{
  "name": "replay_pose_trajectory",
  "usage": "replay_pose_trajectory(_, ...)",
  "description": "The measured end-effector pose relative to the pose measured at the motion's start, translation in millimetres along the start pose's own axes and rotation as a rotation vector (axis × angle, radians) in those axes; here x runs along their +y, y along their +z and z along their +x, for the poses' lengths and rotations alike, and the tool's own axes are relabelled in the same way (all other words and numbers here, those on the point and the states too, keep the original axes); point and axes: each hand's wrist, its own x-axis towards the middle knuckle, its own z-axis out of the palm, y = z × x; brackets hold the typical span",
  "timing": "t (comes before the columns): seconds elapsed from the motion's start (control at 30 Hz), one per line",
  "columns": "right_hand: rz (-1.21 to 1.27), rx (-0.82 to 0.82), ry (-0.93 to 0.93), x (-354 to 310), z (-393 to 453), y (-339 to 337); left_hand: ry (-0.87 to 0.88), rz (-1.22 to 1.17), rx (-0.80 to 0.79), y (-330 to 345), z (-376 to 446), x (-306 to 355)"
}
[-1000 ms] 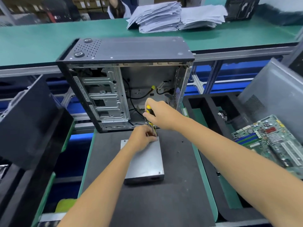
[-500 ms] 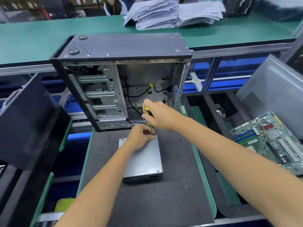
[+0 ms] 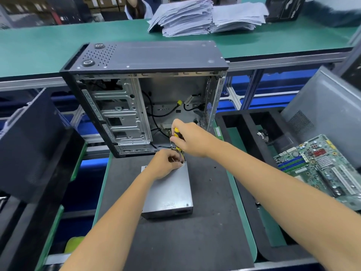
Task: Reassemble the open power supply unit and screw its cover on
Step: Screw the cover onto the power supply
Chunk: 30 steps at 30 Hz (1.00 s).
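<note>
A dark side panel (image 3: pixel 29 145) leans at the far left of the power supply unit (image 3: pixel 168 192), well apart from it. The grey metal unit lies flat on the dark mat (image 3: pixel 175 241) of the worktop (image 3: pixel 242 222), cover up, just in front of the open computer case (image 3: pixel 144 98), which stands upright behind it with its bare interior facing the person.

The left hand (image 3: pixel 164 163) rests on the far end of the unit's cover, its fingers (image 3: pixel 173 159) curled and pinched together around the lower shaft of the screwdriver (image 3: pixel 176 141) near the unit's far right corner. The tip itself is hidden by the fingers. The right hand (image 3: pixel 189 139) is above and just behind that corner, gripping the yellow and black screwdriver handle in a closed fist, with the tool held nearly upright over the unit.

To the right of the unit, two small dark screws (image 3: pixel 214 167) lie loose on the mat, apart from each other and near the unit's right edge. Further right of the unit, a black foam tray (image 3: pixel 244 133) sits beside the mat, and a green motherboard (image 3: pixel 320 167) lies tilted at the tray's right end. A grey perforated panel (image 3: pixel 322 112) leans behind the motherboard. Beyond the case, on the green far bench (image 3: pixel 58 45), stacks of paper (image 3: pixel 205 16) lie well away from the unit.
</note>
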Motion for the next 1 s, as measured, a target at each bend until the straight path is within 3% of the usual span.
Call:
replay_pose_trajectory(0.37,0.036,0.051,-0.004,8,-1,-2,0.044,0.099,0.076,10,-4,0)
replay_pose_trajectory(0.67,-0.008,-0.016,-0.058,2,-1,-4,0.163,0.427,0.107,14,-6,5)
replay_pose_trajectory(1.0,-0.088,-0.111,-0.135,-2,-1,-7,0.070,0.297,0.113,15,-3,6)
